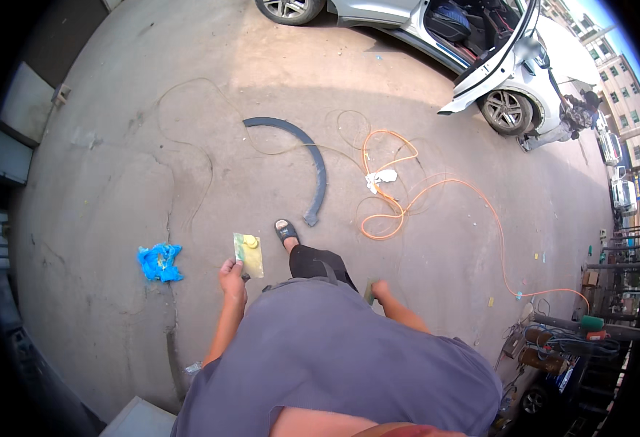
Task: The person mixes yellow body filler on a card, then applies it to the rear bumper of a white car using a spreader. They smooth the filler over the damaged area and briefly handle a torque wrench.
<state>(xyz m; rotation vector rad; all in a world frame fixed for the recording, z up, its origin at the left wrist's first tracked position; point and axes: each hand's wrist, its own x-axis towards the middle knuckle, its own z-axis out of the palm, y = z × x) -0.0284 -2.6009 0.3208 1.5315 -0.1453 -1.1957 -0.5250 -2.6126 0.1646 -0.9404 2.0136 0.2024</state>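
Note:
My left hand grips the lower left edge of a thin rectangular board in front of me. The board is smeared pale yellow and green, and a lump of yellow putty sits near its far end. Something small and dark shows beside my fingers, too small to name. Beside my right hip, my right hand is closed on a flat greenish piece, partly hidden by my clothing. Ahead of my sandalled foot, a dark curved wheel arch trim lies on the ground.
A blue plastic bag lies at left. An orange hose with a white rag loops at right, among thin cords. A white car stands far right with its door open; a person crouches by its front. Equipment crowds the lower right.

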